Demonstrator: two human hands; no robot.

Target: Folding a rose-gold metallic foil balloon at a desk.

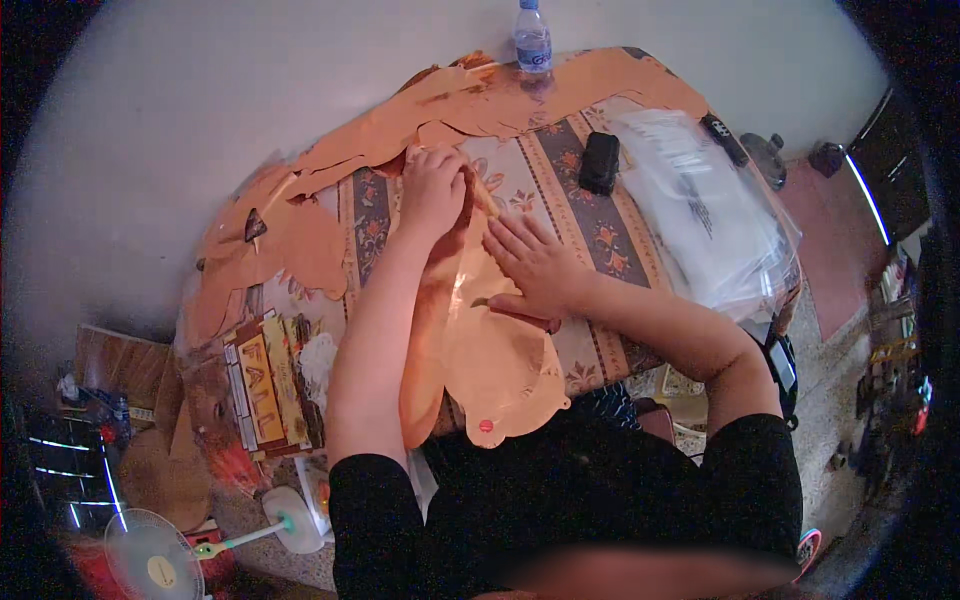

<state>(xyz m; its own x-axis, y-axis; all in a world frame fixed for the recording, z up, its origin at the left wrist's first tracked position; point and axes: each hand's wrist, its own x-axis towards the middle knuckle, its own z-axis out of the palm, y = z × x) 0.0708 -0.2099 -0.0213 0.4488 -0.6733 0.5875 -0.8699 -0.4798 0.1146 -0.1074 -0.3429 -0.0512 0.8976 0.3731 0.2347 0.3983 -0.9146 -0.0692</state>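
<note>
A flat, shiny orange foil balloon (pixel 500 370) lies lengthwise over the table in front of me, folded along its left side. Its near end, with a small red dot, hangs over the front edge by my body. At its far end my left hand (pixel 433 192) has its fingers bent over the folded foil, gripping it; the fingertips are partly hidden. My right hand (pixel 535 268) rests flat on the foil's right part, fingers stretched out and holding nothing.
More orange foil (pixel 540 100) runs along the table's far edge and left side. A water bottle (pixel 533 40) stands at the back. A black phone-like object (pixel 599 163) and clear plastic bags (pixel 700 210) lie right; a printed package (pixel 262 385) lies left. Floor fan (pixel 155 560) at lower left.
</note>
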